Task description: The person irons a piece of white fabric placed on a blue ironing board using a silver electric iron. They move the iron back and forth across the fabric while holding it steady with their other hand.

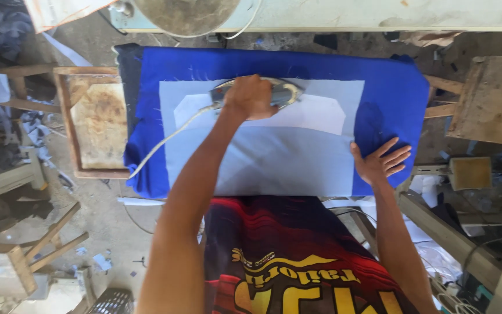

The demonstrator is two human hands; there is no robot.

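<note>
A padded board covered in blue cloth lies in front of me. On it a pale grey-blue fabric piece is spread flat, with a smaller white piece on its far part. My left hand grips the handle of a metal iron that rests on the white piece. The iron's white cord trails off to the left over the board's edge. My right hand lies flat, fingers spread, on the blue cover at the right edge of the pale fabric.
A wooden stand with a scorched board sits just left of the blue board. A wooden block stands at the right. A white bench edge runs along the top. Wooden stools and fabric scraps lie on the floor.
</note>
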